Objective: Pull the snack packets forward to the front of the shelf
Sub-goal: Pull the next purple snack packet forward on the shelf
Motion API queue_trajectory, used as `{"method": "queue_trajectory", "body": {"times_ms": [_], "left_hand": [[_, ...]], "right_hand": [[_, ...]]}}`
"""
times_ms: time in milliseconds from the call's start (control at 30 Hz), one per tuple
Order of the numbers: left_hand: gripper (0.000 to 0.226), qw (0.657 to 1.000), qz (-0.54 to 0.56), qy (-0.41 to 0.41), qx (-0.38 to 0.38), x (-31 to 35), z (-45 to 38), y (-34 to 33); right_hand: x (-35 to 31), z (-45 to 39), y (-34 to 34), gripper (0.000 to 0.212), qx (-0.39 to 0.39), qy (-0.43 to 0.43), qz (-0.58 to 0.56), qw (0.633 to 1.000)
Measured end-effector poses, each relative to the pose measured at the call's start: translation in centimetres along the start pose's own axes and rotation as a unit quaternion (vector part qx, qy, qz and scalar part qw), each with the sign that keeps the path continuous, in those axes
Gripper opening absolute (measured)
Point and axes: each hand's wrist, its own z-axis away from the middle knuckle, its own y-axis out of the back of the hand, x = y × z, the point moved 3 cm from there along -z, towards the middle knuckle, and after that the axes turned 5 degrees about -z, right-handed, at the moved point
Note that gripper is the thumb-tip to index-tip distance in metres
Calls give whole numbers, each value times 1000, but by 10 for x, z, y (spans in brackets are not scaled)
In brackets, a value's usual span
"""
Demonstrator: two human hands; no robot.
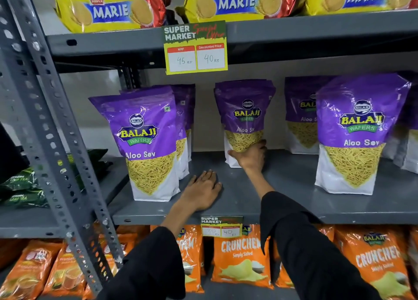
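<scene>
Purple Balaji Aloo Sev packets stand upright on the grey middle shelf [282,186]. The left packet [147,141] and the right packet [357,136] stand near the shelf's front edge, each with more packets behind it. The middle packet [245,114] stands far back. My right hand [251,156] reaches deep into the shelf and grips the bottom of that middle packet. My left hand [202,190] lies flat, palm down, on the bare shelf between the left and middle packets, holding nothing.
A price card [196,48] hangs from the shelf above, which carries yellow Marie biscuit packs [108,11]. Orange Crunchem packets [242,259] fill the shelf below. A slotted grey upright [45,118] runs down the left, with green tea packets [20,184] beyond it.
</scene>
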Motion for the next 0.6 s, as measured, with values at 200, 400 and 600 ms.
{"method": "queue_trajectory", "body": {"times_ms": [200, 400, 600], "left_hand": [[62, 1000, -2, 5, -11, 2, 2, 3], [63, 999, -12, 14, -26, 2, 0, 1], [63, 999, -21, 23, -40, 5, 2, 4]], "right_hand": [[1, 12, 9, 129, 10, 12, 13, 1000], [6, 32, 23, 123, 20, 26, 34, 999], [10, 52, 39, 122, 34, 34, 47, 998]]}}
